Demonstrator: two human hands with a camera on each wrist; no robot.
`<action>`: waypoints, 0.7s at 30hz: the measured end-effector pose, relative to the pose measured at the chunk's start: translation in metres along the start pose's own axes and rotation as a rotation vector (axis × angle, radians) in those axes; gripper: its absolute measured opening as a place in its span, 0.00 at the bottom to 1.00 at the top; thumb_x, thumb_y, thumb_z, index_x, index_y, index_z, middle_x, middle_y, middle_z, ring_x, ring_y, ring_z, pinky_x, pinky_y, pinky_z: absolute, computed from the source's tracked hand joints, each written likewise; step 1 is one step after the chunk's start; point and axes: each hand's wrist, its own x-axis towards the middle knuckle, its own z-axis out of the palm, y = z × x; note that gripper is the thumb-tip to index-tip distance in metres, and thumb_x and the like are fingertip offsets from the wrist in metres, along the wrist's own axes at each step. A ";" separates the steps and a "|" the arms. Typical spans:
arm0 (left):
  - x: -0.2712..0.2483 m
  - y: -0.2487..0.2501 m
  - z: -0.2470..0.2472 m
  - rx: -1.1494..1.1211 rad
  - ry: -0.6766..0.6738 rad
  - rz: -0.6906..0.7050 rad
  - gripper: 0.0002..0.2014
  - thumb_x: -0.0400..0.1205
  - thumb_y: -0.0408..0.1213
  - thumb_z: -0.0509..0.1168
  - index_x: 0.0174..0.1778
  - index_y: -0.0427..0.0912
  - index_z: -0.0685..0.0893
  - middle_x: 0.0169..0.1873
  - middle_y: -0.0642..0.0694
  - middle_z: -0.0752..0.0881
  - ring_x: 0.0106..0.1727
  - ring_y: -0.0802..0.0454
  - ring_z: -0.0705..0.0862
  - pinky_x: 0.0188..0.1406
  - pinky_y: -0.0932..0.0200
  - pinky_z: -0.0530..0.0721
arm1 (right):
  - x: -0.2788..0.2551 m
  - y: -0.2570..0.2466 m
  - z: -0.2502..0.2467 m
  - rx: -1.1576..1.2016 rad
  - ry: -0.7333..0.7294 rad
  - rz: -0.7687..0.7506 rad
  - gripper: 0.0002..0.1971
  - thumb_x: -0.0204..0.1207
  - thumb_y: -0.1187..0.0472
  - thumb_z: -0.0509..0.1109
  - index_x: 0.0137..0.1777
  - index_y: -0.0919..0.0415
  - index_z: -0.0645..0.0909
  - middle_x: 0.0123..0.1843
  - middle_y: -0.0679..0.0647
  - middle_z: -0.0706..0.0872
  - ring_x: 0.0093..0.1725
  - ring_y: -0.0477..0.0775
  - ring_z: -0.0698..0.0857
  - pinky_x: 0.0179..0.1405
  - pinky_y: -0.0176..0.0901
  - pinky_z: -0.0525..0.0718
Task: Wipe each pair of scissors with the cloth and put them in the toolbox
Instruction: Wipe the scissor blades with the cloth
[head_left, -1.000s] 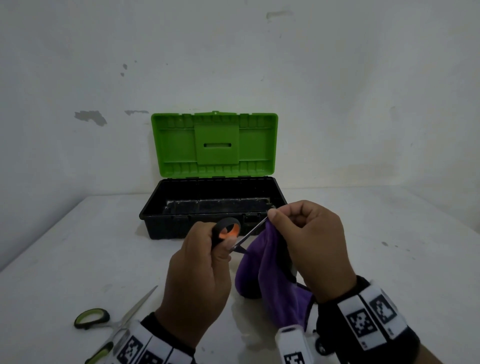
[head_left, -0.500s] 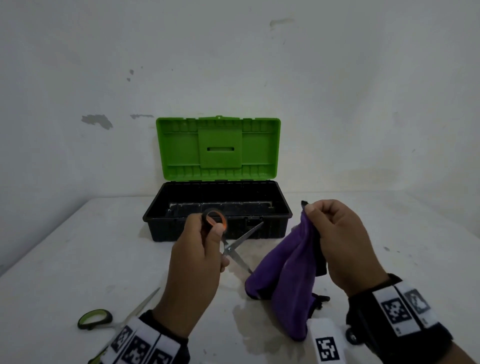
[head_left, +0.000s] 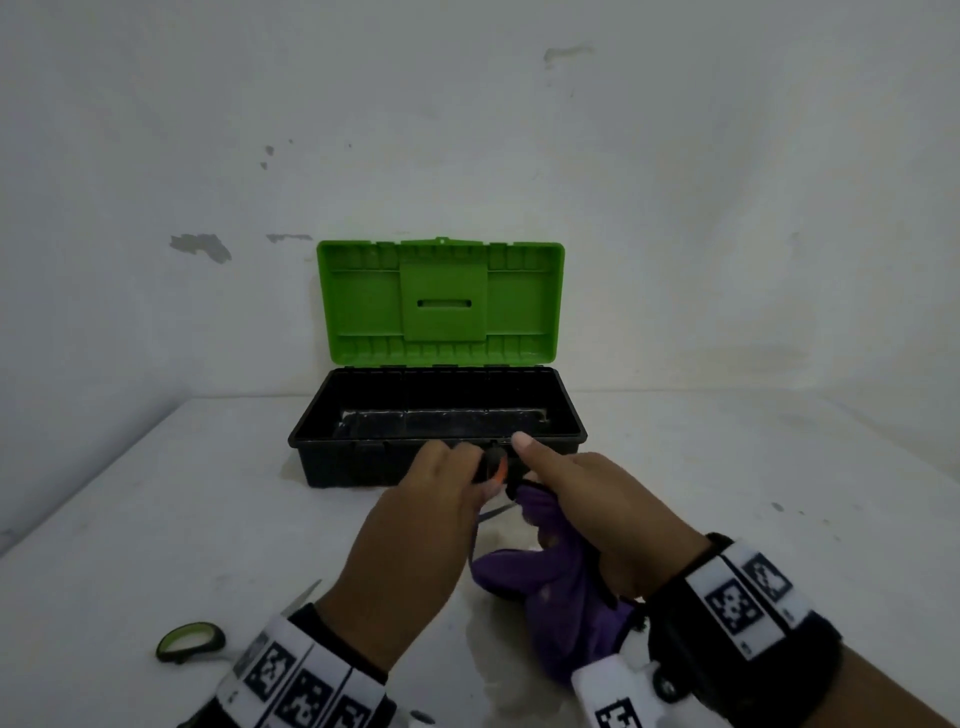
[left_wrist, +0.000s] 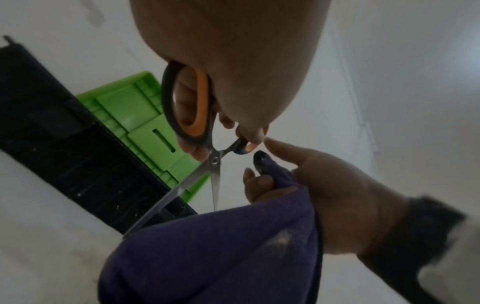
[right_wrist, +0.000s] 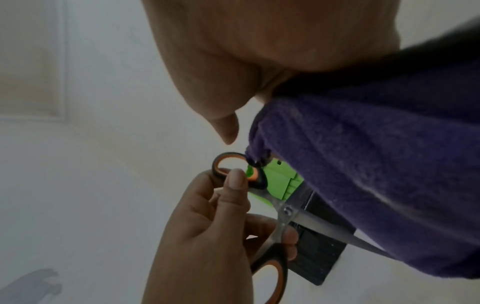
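My left hand (head_left: 441, 499) grips the orange-and-black scissors (left_wrist: 197, 115) by their handles, blades spread and pointing down toward the table (head_left: 156, 519). My right hand (head_left: 587, 499) holds the purple cloth (head_left: 550, 587) bunched in its curled fingers, index finger stretched out toward the scissor handles (right_wrist: 233, 166). Both hands are close together just in front of the toolbox (head_left: 436, 441), a black tub with a green lid standing open. A second pair of scissors with green-and-black handles (head_left: 192, 642) lies on the table at the near left, partly hidden by my left wrist.
The toolbox stands against a white wall (head_left: 675, 208) at the back of the white table. Bare table surface lies to the left and right of the box.
Both hands have come together and moved forward to the toolbox's front edge. The scissors have turned so the blades point down, and the cloth has come back beside them.
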 end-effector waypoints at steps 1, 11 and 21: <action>0.000 0.002 -0.002 0.102 0.005 0.075 0.10 0.84 0.53 0.51 0.49 0.53 0.72 0.42 0.53 0.75 0.30 0.54 0.79 0.22 0.54 0.84 | 0.001 -0.002 0.001 0.025 -0.035 0.051 0.27 0.77 0.39 0.71 0.27 0.61 0.83 0.28 0.57 0.79 0.25 0.52 0.76 0.24 0.40 0.74; 0.001 0.016 -0.024 0.146 0.024 0.189 0.16 0.81 0.58 0.61 0.52 0.49 0.76 0.45 0.53 0.74 0.32 0.58 0.77 0.25 0.65 0.80 | -0.016 -0.012 -0.010 0.116 -0.073 -0.090 0.10 0.75 0.63 0.71 0.39 0.72 0.85 0.27 0.60 0.76 0.22 0.50 0.69 0.20 0.39 0.64; -0.009 0.016 -0.034 -0.596 -0.156 -0.703 0.30 0.68 0.71 0.62 0.51 0.48 0.82 0.45 0.45 0.88 0.47 0.50 0.88 0.46 0.53 0.88 | -0.027 0.022 -0.001 0.014 0.180 -0.409 0.20 0.82 0.62 0.67 0.31 0.74 0.73 0.24 0.56 0.71 0.24 0.52 0.67 0.20 0.36 0.65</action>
